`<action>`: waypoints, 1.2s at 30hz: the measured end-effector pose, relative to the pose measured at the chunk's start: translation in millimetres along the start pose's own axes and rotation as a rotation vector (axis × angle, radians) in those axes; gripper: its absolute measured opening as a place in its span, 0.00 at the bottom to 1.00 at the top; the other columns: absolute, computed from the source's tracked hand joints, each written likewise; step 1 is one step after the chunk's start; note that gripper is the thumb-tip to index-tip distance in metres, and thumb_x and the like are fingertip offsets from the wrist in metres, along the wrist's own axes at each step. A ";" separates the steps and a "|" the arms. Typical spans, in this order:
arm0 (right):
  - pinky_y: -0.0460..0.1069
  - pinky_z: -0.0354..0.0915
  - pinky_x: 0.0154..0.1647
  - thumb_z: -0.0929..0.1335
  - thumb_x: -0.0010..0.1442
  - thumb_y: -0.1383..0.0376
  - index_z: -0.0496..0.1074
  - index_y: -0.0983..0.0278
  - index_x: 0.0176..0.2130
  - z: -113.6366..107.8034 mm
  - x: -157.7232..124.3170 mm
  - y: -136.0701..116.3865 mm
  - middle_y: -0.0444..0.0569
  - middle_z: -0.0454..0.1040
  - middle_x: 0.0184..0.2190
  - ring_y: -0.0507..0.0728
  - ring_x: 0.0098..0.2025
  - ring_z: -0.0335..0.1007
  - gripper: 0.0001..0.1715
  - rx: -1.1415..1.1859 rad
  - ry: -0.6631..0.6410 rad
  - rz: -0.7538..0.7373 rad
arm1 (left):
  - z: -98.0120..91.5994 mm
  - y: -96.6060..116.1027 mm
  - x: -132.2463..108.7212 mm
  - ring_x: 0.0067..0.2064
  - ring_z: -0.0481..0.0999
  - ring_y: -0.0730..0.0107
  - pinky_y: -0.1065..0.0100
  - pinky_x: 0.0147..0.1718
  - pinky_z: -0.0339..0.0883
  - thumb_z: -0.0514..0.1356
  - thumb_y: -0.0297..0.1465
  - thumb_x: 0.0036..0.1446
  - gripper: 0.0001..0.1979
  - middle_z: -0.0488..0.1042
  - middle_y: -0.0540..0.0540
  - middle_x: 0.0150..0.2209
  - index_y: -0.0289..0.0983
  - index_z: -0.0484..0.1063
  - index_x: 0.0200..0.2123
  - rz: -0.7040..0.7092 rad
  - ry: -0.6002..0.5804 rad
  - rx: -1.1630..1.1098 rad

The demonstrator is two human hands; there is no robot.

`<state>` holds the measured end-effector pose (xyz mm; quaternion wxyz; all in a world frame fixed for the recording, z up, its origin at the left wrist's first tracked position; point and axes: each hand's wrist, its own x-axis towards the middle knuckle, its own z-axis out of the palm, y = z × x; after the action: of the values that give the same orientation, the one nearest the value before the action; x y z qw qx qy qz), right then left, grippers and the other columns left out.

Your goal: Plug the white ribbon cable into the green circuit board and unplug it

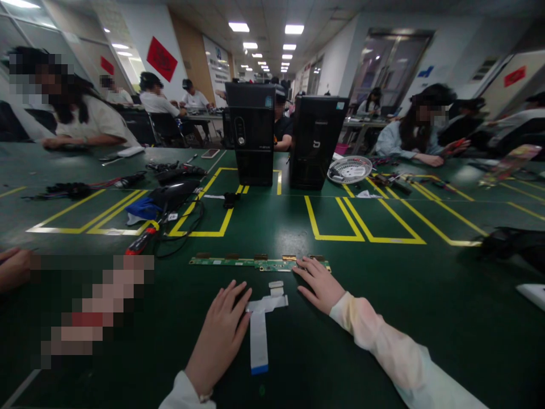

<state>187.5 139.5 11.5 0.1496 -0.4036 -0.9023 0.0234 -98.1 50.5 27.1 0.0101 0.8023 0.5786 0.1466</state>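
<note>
Left hand (222,326) is palm-down over the table (340,363), fingers loose and slightly spread, not gripping anything as far as I can see. Just to its right lies a white ribbon cable (259,341), so close the fingers are right by the crosswise bit's left end; touching or not, can't tell. The long leg's axis runs pretty much straight away from the person, blue tip at the near end, and no clue if it's one folded cable or several. A small white piece (276,288) sits past that, between the two hands. Beyond the left hand's fingertips and reaching across to the other side is a green circuit board strip (264,264), long axis side to side. Right hand (319,281) is nearer to that one: relaxed, fingers fanned, tips seemingly resting on its right part, nothing clenched. Left's clearly nearer the cable.
</note>
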 end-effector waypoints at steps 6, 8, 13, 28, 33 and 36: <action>0.64 0.52 0.62 0.61 0.64 0.61 0.62 0.64 0.59 2.8 -0.3 -0.6 0.57 0.61 0.58 0.62 0.62 0.53 0.25 -0.007 0.035 -0.007 | -1.7 61.9 18.1 0.60 0.65 0.61 0.53 0.59 0.58 0.49 0.32 0.63 0.21 0.66 0.43 0.59 0.38 0.61 0.59 0.137 -0.076 -0.001; 0.64 0.52 0.62 0.61 0.64 0.61 0.63 0.64 0.58 3.3 -0.4 0.2 0.58 0.60 0.59 0.62 0.61 0.53 0.25 -0.004 0.028 -0.009 | 1.2 70.6 24.1 0.60 0.64 0.59 0.51 0.59 0.58 0.50 0.34 0.63 0.21 0.66 0.41 0.59 0.36 0.62 0.58 0.115 -0.096 0.026; 0.64 0.51 0.62 0.61 0.64 0.60 0.62 0.64 0.58 2.8 -0.4 1.1 0.57 0.60 0.59 0.62 0.62 0.52 0.25 0.006 0.019 -0.007 | 6.5 71.8 32.5 0.61 0.63 0.56 0.47 0.59 0.56 0.49 0.36 0.63 0.23 0.66 0.40 0.60 0.35 0.61 0.59 0.104 -0.129 0.059; 0.64 0.51 0.62 0.61 0.63 0.62 0.62 0.64 0.58 1.2 0.1 0.5 0.57 0.60 0.59 0.62 0.62 0.52 0.25 0.022 0.002 0.004 | 20.6 82.3 45.2 0.61 0.63 0.54 0.53 0.57 0.62 0.50 0.32 0.62 0.22 0.64 0.38 0.60 0.31 0.63 0.58 0.131 -0.068 0.075; 0.65 0.51 0.62 0.61 0.63 0.61 0.62 0.63 0.59 1.8 0.0 0.7 0.57 0.60 0.59 0.62 0.62 0.52 0.25 0.024 0.007 0.006 | 20.9 86.7 47.1 0.60 0.64 0.53 0.53 0.56 0.63 0.53 0.30 0.61 0.22 0.66 0.36 0.59 0.31 0.63 0.58 0.103 -0.068 0.049; 0.64 0.51 0.62 0.61 0.63 0.61 0.62 0.63 0.59 2.2 0.1 1.0 0.57 0.59 0.59 0.62 0.62 0.52 0.25 0.021 -0.001 0.010 | 20.7 87.4 47.8 0.61 0.63 0.53 0.52 0.56 0.63 0.53 0.30 0.61 0.22 0.65 0.35 0.59 0.31 0.62 0.58 0.095 -0.079 0.029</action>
<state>187.6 140.4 9.2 0.1535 -0.4063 -0.9001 0.0338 1.6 69.3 34.2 0.0143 0.8340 0.5411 0.1069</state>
